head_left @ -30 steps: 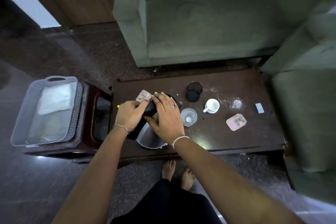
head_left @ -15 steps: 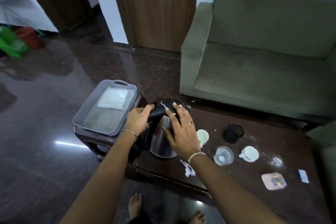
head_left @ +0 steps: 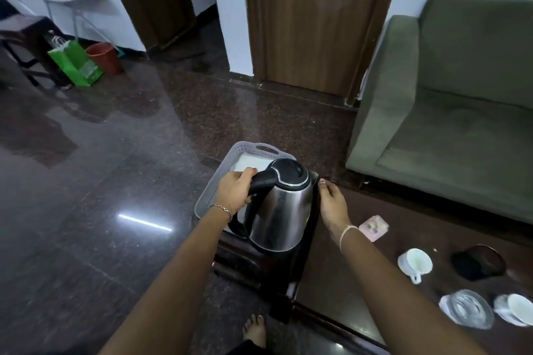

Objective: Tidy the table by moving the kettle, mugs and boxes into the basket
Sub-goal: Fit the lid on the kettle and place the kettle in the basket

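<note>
A steel kettle (head_left: 281, 212) with a black lid and handle hangs in the air over the near edge of the grey basket (head_left: 215, 181). My left hand (head_left: 235, 190) is closed around its black handle. My right hand (head_left: 331, 204) rests flat against the kettle's right side. On the dark table (head_left: 340, 277) to the right lie a pink box (head_left: 375, 226), a white mug (head_left: 415, 262), a black mug (head_left: 477, 264) and another white mug (head_left: 519, 308) at the frame's edge.
The basket stands on a small dark side table (head_left: 245, 253) left of the main table. A glass dish (head_left: 468, 308) lies near the front mugs. A green sofa (head_left: 447, 112) stands behind the table. My bare foot (head_left: 255, 330) is on the glossy floor.
The kettle has been lifted off the table and carried left toward the basket. My right hand has slid from the lid to the kettle's side. The view has swung left.
</note>
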Motion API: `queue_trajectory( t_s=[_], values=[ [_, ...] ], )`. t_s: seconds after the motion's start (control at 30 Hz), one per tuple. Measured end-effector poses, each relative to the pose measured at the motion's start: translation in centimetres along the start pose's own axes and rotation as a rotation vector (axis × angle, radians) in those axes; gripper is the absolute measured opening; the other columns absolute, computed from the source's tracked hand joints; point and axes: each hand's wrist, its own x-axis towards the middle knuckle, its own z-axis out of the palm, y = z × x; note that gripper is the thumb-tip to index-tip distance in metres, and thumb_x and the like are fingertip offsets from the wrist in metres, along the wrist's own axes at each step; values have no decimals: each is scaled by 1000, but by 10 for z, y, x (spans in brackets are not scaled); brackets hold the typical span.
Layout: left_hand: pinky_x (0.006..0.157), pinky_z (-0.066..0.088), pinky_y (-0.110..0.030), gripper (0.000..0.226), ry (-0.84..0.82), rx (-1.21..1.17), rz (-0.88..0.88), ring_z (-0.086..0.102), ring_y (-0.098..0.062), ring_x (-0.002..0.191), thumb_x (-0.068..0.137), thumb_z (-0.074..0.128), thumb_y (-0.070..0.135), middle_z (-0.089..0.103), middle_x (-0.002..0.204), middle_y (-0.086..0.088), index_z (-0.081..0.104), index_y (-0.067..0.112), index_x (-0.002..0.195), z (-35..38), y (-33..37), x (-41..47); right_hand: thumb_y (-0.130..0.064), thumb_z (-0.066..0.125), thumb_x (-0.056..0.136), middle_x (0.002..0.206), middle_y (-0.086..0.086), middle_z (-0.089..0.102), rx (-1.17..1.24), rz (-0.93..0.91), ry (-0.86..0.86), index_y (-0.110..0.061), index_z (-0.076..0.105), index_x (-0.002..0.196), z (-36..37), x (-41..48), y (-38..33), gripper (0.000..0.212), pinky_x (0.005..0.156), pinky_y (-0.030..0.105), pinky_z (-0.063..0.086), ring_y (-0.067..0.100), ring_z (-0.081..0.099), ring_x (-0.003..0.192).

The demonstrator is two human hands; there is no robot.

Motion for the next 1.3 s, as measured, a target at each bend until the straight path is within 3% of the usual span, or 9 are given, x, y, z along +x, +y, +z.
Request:
queue_trajectory(
  t_s=[0.2, 0.47, 0.57, 0.7, 0.83, 0.93, 1.07, 1.2, 1.3],
  values=[
    [35, 35, -15, 36, -16, 15, 13, 46, -8, 33, 85, 57, 36, 49, 45, 2, 58, 7, 62, -54, -10, 52, -38, 40, 102, 119, 7, 68, 238, 160, -139, -14, 61, 124, 72, 24, -21, 39, 99, 36, 49, 18, 64, 109],
    [45, 38, -23, 38, 2, 103, -28, 47, -14, 40, 85, 56, 39, 50, 47, 0, 58, 9, 61, -76, -45, 117, -30, 44, 101, 120, 11, 67, -101, 92, -4, -9, 64, 118, 122, 54, -15, 34, 102, 43, 46, 27, 61, 113],
    [41, 37, -17, 36, -8, 146, -43, 48, -5, 39, 85, 56, 36, 50, 50, 0, 57, 11, 59, -77, -57, 136, -30, 46, 100, 121, 14, 67, -170, 110, 50, -10, 66, 117, 136, 64, -8, 33, 101, 47, 46, 32, 61, 113],
    [57, 37, -29, 36, -58, 218, -80, 50, -15, 58, 86, 56, 36, 55, 60, -3, 59, 14, 58, -78, -69, 156, -31, 47, 98, 112, 16, 70, -215, 157, 161, -10, 69, 110, 150, 69, 6, 33, 92, 45, 51, 35, 63, 105],
    [48, 39, -18, 31, -36, 197, -146, 51, -9, 57, 83, 59, 36, 58, 61, 2, 62, 18, 59, -82, -83, 166, -29, 49, 95, 101, 15, 72, -278, 170, 201, -10, 71, 97, 157, 66, 12, 30, 80, 37, 49, 36, 64, 97],
    [56, 42, -23, 29, -57, 179, -179, 53, -16, 63, 80, 60, 36, 59, 63, -1, 63, 18, 57, -86, -91, 171, -26, 48, 95, 97, 18, 71, -337, 156, 196, -10, 69, 86, 159, 60, 15, 27, 75, 35, 46, 38, 63, 94],
    [70, 42, -34, 29, -123, 164, -194, 53, -23, 70, 68, 55, 41, 58, 68, -8, 63, 15, 61, -87, -94, 174, -24, 47, 96, 100, 19, 71, -387, 131, 228, -4, 70, 99, 162, 48, 19, 30, 75, 35, 44, 39, 62, 96],
    [73, 48, -40, 28, -139, 148, -210, 58, -26, 71, 68, 56, 39, 59, 67, -11, 61, 14, 57, -88, -97, 179, -22, 48, 97, 103, 19, 71, -377, 115, 288, -5, 70, 107, 168, 38, 21, 30, 78, 35, 46, 39, 62, 98],
    [63, 46, -33, 24, -116, 130, -212, 54, -23, 66, 72, 57, 34, 56, 59, -4, 61, 17, 54, -91, -100, 179, -22, 48, 97, 99, 17, 72, -365, 105, 308, -6, 71, 105, 173, 31, 24, 29, 77, 36, 46, 38, 63, 95]
  ],
)
